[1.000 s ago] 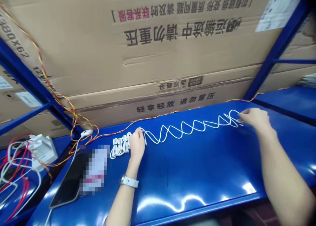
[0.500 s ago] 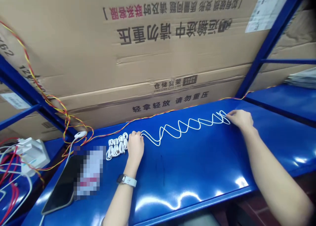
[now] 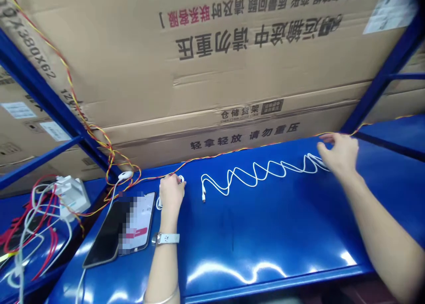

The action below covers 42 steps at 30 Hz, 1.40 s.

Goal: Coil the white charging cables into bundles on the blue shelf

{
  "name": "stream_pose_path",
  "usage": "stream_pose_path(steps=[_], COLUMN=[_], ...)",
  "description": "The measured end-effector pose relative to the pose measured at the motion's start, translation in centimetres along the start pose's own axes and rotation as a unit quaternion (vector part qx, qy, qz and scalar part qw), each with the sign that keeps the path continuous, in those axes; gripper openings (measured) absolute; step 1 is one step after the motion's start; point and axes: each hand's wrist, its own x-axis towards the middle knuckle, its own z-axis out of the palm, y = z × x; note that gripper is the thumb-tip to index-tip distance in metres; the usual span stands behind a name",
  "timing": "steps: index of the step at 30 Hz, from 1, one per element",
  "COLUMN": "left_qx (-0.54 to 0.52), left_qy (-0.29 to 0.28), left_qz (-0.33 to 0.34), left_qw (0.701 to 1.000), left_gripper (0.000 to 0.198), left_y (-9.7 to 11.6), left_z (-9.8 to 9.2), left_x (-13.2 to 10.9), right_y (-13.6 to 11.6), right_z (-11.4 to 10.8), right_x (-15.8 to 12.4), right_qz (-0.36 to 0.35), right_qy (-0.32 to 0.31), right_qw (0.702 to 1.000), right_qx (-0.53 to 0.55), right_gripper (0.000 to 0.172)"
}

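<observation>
And there it goes: the left hand (image 3: pixel 171 193) has let go of the cable's near end and swung left, now over the small white coiled cables (image 3: pixel 159 203) beside the lit phone (image 3: pixel 148 215). Its fingers are curled down on the bundles, hidden by the back of the hand, so I can't tell whether they pinch one. Over on the right, the right hand (image 3: pixel 340 153) has opened up too, thumb and forefinger now visibly parted beside the far end. That leaves the long white cable (image 3: pixel 253 185) lying in crossing waves across the glossy blue metal shelf (image 3: pixel 252 233), its left plug (image 3: pixel 203 198) bare, well apart from the left hand. Attention, I'd judge, has shifted from spreading this cable to the coils; the stretched one looks laid out.
</observation>
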Motion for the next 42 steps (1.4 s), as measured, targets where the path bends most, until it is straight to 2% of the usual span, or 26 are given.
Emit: stream_pose_path(steps=[1,3,6,9,11,13,16,17,19,20,22,25,29,32,37,39,42], left_qx=[0.012,0.028,0.048,0.031,-0.066,-0.185,-0.333,-0.438,-0.588,-0.621,-0.641,-0.625,-0.569,-0.516,-0.408,-0.385,-0.375], left_qy=[-0.012,-0.023,-0.015,-0.009,0.006,0.030,0.016,-0.026,-0.126,-0.164,-0.208,-0.214,-0.192,-0.176,-0.140,-0.140,-0.141], left_qz=[-0.002,-0.005,-0.021,-0.032,-0.022,0.006,0.049,0.057,0.069,0.079,0.105,0.131,0.165,0.214,0.280,0.284,0.280], left_qw=[1.000,0.999,0.999,0.999,0.998,0.982,0.942,0.897,0.796,0.762,0.731,0.739,0.782,0.810,0.857,0.867,0.872], left_gripper=[0.017,0.023,0.018,0.007,0.002,0.004,0.020,0.024,0.028,0.029,0.028,0.028,0.029,0.030,0.030,0.030,0.029], left_y=[-0.1,0.1,0.8,1.1,1.3,1.7,3.2,3.9,5.4,6.0,7.0,7.6,7.6,7.8,8.4,8.5,8.5], left_z=[0.0,0.2,0.2,-0.1,-0.3,-0.6,-1.0,-1.2,-1.4,-1.5,-1.6,-1.6,-1.5,-1.5,-1.3,-1.2,-1.0], left_x=[-0.1,-0.3,-0.8,-0.9,-0.8,-0.6,-0.9,-1.2,-2.0,-2.5,-3.4,-4.0,-4.0,-4.2,-4.8,-5.0,-5.1], right_y=[-1.1,-3.4,-7.0,-11.0,-14.2,-17.4,-21.5,-22.5,-23.8,-24.1,-24.1,-23.7,-23.5,-23.5,-23.2,-23.1,-23.0], right_z=[0.1,0.3,0.3,-0.2,-0.7,-1.3,-1.9,-1.9,-1.5,-1.2,-0.7,-0.6,-1.2,-1.1,-0.1,0.1,-0.1], right_x=[-0.1,-0.6,-1.7,-3.5,-4.8,-6.2,-8.1,-8.7,-9.7,-10.2,-10.9,-11.6,-11.9,-12.0,-12.5,-12.5,-12.4], right_qz=[0.024,0.020,-0.014,-0.069,-0.094,-0.075,-0.003,0.001,-0.005,-0.009,-0.003,0.032,0.064,0.074,0.082,0.087,0.095], right_qy=[0.034,0.049,0.039,0.026,-0.011,-0.104,-0.282,-0.322,-0.346,-0.351,-0.358,-0.370,-0.394,-0.396,-0.383,-0.380,-0.391], right_qw=[0.999,0.998,0.999,0.990,0.974,0.943,0.845,0.821,0.798,0.792,0.781,0.761,0.741,0.732,0.745,0.749,0.738], right_qx=[-0.019,-0.026,0.025,0.122,0.205,0.306,0.454,0.472,0.494,0.500,0.512,0.532,0.540,0.549,0.540,0.537,0.542], right_gripper=[0.018,0.016,0.017,0.017,0.015,0.016,0.023,0.024,0.026,0.026,0.028,0.029,0.031,0.032,0.032,0.029,0.024])
